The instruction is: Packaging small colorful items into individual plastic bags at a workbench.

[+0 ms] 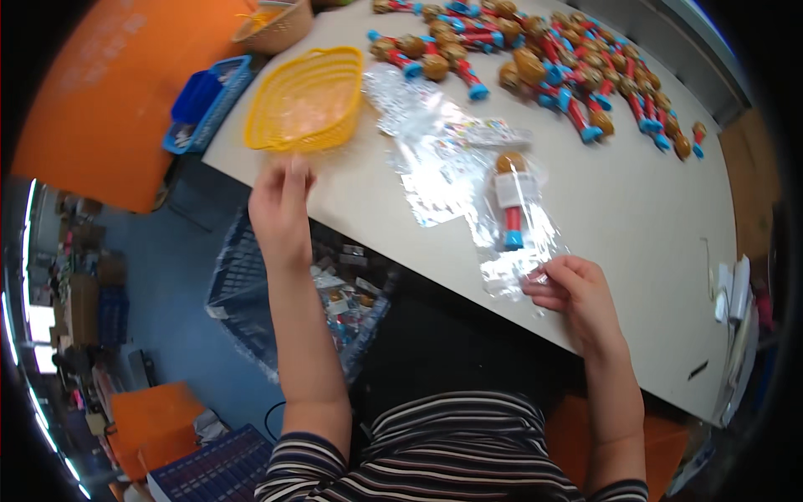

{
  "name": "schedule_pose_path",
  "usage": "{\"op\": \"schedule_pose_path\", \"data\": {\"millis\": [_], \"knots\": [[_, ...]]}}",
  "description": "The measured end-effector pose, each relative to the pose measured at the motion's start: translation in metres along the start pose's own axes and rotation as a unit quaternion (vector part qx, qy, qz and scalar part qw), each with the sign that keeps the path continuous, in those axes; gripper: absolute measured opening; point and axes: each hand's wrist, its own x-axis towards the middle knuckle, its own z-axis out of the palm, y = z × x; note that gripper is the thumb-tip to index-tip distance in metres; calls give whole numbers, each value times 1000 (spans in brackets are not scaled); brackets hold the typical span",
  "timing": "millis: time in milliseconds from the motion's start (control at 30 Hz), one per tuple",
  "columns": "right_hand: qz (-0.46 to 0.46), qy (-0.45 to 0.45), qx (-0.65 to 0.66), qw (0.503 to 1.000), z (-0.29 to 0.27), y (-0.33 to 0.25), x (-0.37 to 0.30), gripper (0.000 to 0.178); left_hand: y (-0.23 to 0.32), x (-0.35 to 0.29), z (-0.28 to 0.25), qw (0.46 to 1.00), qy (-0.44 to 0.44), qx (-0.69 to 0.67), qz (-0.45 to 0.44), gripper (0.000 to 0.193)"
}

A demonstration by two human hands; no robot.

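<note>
My right hand (577,297) pinches the open-looking lower edge of a clear plastic bag (548,234) at the front of the table. In or under the film lies a microphone-shaped toy (513,219) with a brown round head, red handle, blue end and a white label round it. My left hand (283,209) is raised at the near rim of a yellow plastic basket (261,113). Its fingertips are pressed together; whatever they hold, if anything, is too blurred to make out. Silvery printed plastic bags (431,171) lie flat between the two hands.
Many similar toys (577,75) are heaped along the table's far side. A lined crate (238,272) with packed items stands below the table's left edge. A blue basket (213,100) and a tan basket (280,29) sit at the far left, beside an orange surface (92,109).
</note>
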Motion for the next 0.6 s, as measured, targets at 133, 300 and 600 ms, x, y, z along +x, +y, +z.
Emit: {"op": "schedule_pose_path", "data": {"millis": [133, 300, 600], "knots": [[14, -8, 4, 1000, 0, -2, -1, 21, -10, 125, -13, 972, -46, 230, -10, 24], [15, -22, 2, 1000, 1, -1, 4, 21, -21, 188, -16, 654, -307, 687, -79, 30], [13, -20, -13, 1000, 2, -4, 3, 23, 23, 148, 8, 787, -63, 606, 103, 33]]}}
